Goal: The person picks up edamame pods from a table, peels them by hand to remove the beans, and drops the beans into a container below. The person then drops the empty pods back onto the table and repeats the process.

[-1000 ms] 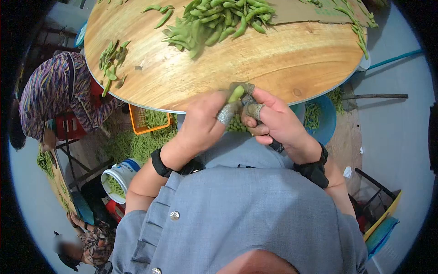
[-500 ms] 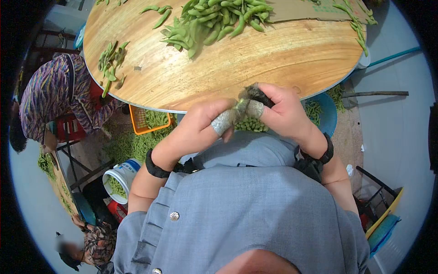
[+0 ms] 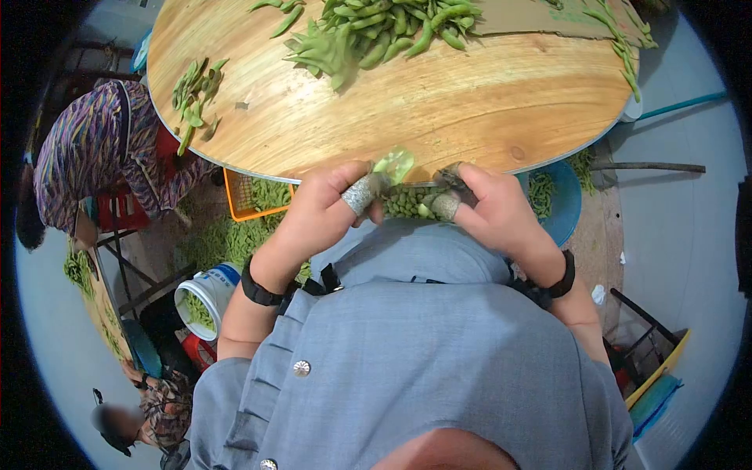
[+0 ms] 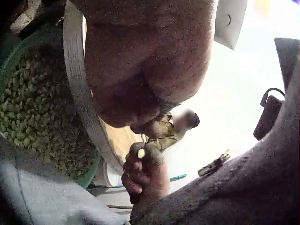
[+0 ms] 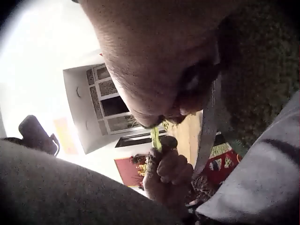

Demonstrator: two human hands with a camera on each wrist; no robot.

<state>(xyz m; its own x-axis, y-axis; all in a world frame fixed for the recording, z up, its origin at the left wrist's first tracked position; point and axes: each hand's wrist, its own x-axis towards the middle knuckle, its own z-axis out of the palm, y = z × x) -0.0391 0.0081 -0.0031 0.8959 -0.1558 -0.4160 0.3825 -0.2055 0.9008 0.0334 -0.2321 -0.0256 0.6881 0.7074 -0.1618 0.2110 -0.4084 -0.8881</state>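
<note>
My left hand [image 3: 325,196] pinches a split soybean pod [image 3: 398,163], pale and translucent, at the table's near edge. The same pod [image 5: 156,138] sticks up from the left fingers in the right wrist view. A little apart to the right, my right hand [image 3: 501,205] has its thumb and fingers curled together. Between them shows a pale green bean [image 4: 141,153] in the left wrist view. Silvery tape wraps both thumbs, and the fingertips look dark. Below the hands, a basin [image 4: 89,176] holds many shelled beans [image 3: 407,202].
A heap of pods [image 3: 392,31] lies on the round wooden table [image 3: 313,133], beside flat cardboard [image 3: 540,19]. Around it stand an orange basket [image 3: 235,196], a white bucket [image 3: 204,294] and a blue tub [image 3: 565,204]. Pods cover the floor at left. Two people sit at left.
The hands held a whole pod together, then pressed close over it. Now they have drawn apart, the split pod in the left and a bean in the right.
</note>
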